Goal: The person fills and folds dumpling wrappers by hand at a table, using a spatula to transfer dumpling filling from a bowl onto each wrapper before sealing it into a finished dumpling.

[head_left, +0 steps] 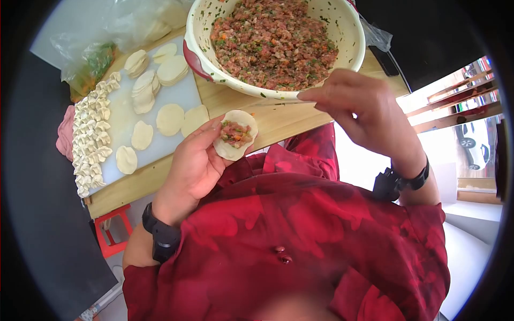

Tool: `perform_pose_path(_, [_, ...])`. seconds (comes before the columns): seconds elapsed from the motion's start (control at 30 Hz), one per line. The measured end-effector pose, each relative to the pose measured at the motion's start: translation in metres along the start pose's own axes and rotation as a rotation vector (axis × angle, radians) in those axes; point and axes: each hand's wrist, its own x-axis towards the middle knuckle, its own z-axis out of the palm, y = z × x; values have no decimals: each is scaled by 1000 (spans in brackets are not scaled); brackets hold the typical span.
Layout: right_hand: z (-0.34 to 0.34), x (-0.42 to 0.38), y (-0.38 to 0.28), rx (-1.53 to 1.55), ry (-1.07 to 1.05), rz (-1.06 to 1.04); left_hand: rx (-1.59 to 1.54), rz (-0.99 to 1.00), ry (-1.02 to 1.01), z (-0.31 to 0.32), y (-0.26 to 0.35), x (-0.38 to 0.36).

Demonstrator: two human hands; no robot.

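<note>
My left hand (194, 160) is closed at the edge of a round dumpling wrapper (229, 152), which lies open with a mound of meat filling (236, 134) on its middle. Just outside the near right rim of a large white bowl (251, 90), my right hand (356, 101) is closed in a pinch, smeared a little by motion. From its fingertips a thin, narrow tool (286, 102) points left under the rim; its exact kind I cannot tell. Plenty of minced filling (276, 45) with green and orange bits fills the bowl.
On a white board (120, 155) to the left lie stacks of wrappers (143, 91) and several single ones (170, 119). Rows of folded dumplings (93, 134) line its left edge. Plastic bags (91, 56) are at the back left, and a red stool (111, 235) stands below the wooden table (128, 187).
</note>
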Motion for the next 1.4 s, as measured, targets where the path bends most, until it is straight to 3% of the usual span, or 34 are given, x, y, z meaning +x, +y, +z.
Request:
perform_pose_path(0.13, [23, -8, 23, -126, 73, -164, -25, -29, -29, -2, -4, 7])
perform_pose_path(0.33, [16, -4, 18, -262, 312, -22, -8, -30, -25, -3, -4, 5])
perform_pose_path(0.5, [16, -8, 16, -68, 259, 29, -9, -9, -28, 6, 0, -1])
perform_pose_path(0.57, [20, -8, 16, 150, 232, 34, -24, 27, -55, 7, 2, -1])
perform_pose_path(0.77, [20, -7, 28, 80, 182, 167, 4, 5, -51, 8, 0, 1])
perform_pose_path(1.0, [11, -3, 23, 185, 141, 115, -6, 5, -57, 8, 0, 1])
perform_pose_path(1.1, [13, 0, 26, 131, 70, 197, -11, 8, -57, 8, 0, 1])
perform_pose_path(1.2, [15, 1, 32, 78, 253, 267, -9, 9, -48, 7, 0, 0])
perform_pose_path(1.3, [11, 0, 36, 102, 224, 313, 1, 6, -41, 5, 1, 1])
perform_pose_path(1.4, [13, -4, 31, 335, 152, 294, 4, 16, -65, 5, 0, 1])
